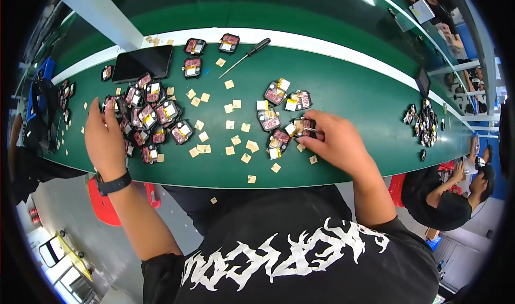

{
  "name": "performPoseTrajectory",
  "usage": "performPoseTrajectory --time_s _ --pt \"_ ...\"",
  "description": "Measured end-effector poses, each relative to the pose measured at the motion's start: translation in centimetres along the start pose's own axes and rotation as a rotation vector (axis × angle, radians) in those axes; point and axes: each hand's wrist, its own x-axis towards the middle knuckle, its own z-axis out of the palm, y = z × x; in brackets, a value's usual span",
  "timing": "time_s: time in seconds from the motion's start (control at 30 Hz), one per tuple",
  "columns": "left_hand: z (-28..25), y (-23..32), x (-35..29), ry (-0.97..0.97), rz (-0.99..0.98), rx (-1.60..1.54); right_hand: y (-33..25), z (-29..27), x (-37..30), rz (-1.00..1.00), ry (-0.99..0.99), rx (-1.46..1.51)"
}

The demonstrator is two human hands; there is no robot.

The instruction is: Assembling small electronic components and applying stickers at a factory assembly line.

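Note:
My left hand point(105, 143) is at the left edge of a heap of small black-cased electronic units point(145, 113) with red circuit boards and white-and-yellow parts; its visible fingers are stretched out and apart, with nothing seen in them. On the right, my right hand point(339, 143) pinches a thin silvery tool point(312, 129), its kind unclear, over one unit point(298, 126). The fingers partly cover that unit. Close by lie several similar units point(269, 120), some with their white part flipped outward past the case.
Small tan squares point(230, 125) are scattered over the green table point(225, 175). Farther back lie a screwdriver point(252, 53), a dark flat tablet-like device point(142, 63) and a few more units point(192, 67). Another heap point(426, 124) is at far right, near a seated person point(448, 196).

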Motion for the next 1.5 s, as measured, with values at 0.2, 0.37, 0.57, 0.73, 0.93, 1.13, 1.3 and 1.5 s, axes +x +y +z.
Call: performPoseTrajectory --time_s 0.2,0.37,0.57,0.73,0.93,1.13,1.3,1.5 --pt "-1.9 9.2 -7.2 0.028 0.044 -0.662 1.3 1.1 -1.7 0.232 0.137 0.476" --pt "-2.8 16.9 -14.5 -1.157 -0.709 -2.177 -3.9 2.2 -2.9 0.154 -0.013 0.726" --pt "-1.8 16.0 -14.2 -1.171 -0.579 -2.059 -3.9 2.0 -3.4 0.024 -0.025 1.049" --pt "-4.0 13.6 -12.1 -1.126 -0.946 -2.714 -2.6 0.5 -3.6 0.277 -0.16 1.12" --pt "-6.1 13.2 -10.1 -0.69 -1.22 -2.585 -2.4 1.4 -4.5 0.404 -0.212 1.184" --pt "-4.7 16.4 -14.3 -1.169 -1.331 -2.128 -3.3 1.7 -4.8 0.384 -0.208 1.191" --pt "-6.7 16.6 -14.8 -1.223 -0.788 -1.879 -3.9 0.6 -5.9 0.216 -0.151 1.029" --pt "-6.8 16.7 -15.5 -1.158 -0.446 -1.816 -4.1 -0.5 -5.4 0.034 -0.169 0.699"
